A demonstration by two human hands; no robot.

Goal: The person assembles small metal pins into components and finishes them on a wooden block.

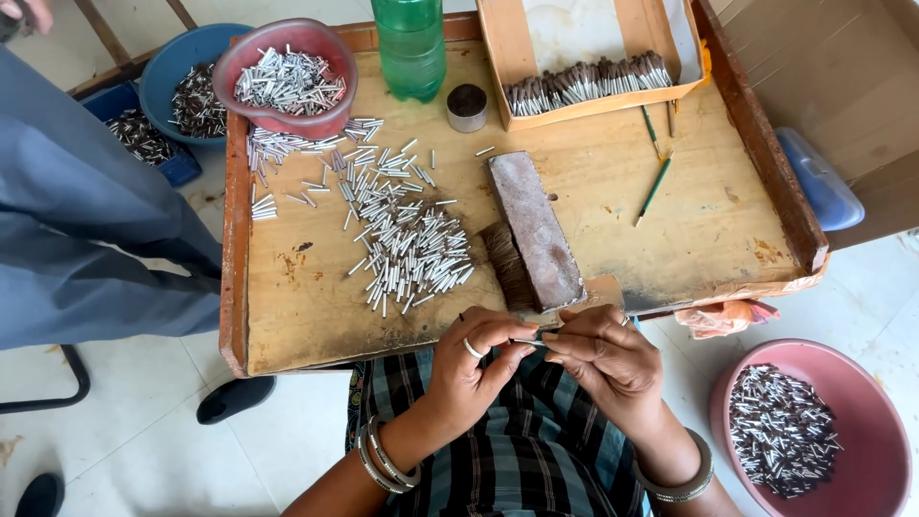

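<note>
My left hand (476, 369) and my right hand (607, 356) meet over my lap at the near edge of a wooden tray table (287, 316). Together their fingertips pinch one small silver tube (529, 341) and a thin dark stick. My left hand wears a ring and bangles; my right wrist has a bangle too. Just beyond my hands lies a flat reddish-brown block (536, 230) with a bundle of brown sticks (503, 266) against its left side. A loose heap of silver tubes (402, 239) is spread across the tray's middle left.
A pink bowl (321, 43) of silver tubes, a green bottle (410, 48), a small round tin (466, 107) and a cardboard box (498, 48) of sticks stand at the back. Another pink basin (866, 421) of tubes sits on the floor, right. A person in grey trousers (77, 230) stands left.
</note>
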